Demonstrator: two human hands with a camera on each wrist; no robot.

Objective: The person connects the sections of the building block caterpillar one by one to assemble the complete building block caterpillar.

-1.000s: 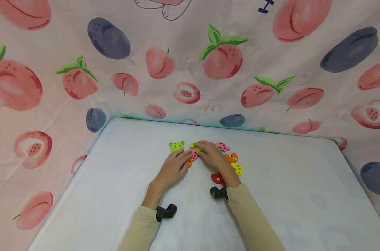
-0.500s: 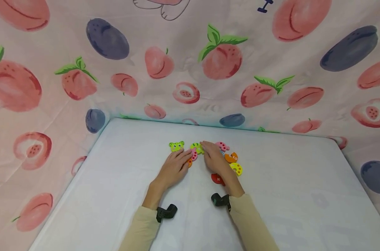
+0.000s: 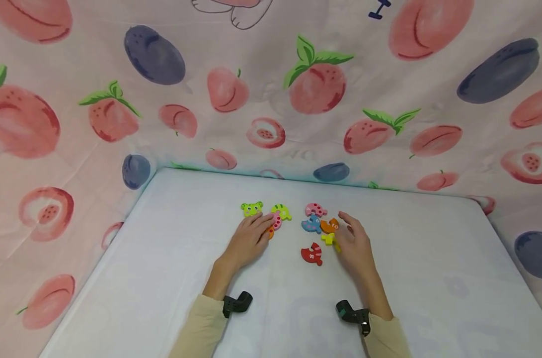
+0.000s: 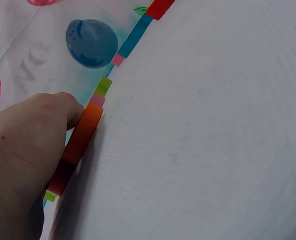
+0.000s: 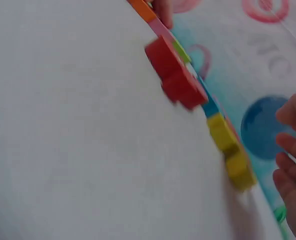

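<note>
My left hand [image 3: 245, 241] rests on the left cluster of flat, colourful puzzle pieces, covering some of them. Around its fingertips show a green animal-head piece [image 3: 252, 209], a striped light green piece [image 3: 280, 212], a spotted pink piece [image 3: 277, 221] and an orange piece [image 4: 83, 134]. In the left wrist view its thumb side lies against the orange piece. My right hand [image 3: 356, 251] is spread beside a yellow piece [image 3: 328, 239], partly hiding it in the head view. The right wrist view shows its fingers apart from that piece.
Close to the yellow piece lie a blue piece [image 3: 311, 224], an orange-brown piece [image 3: 329, 226] and a pink spotted piece [image 3: 314, 209]. Nearer the person is a red piece [image 3: 312, 253] marked 8. A fruit-print curtain [image 3: 271, 89] borders the white table [image 3: 431, 278].
My right hand has drawn away from the striped light green piece, moving right to the yellow piece. The blue piece has come into full view. My left hand has stayed put.
</note>
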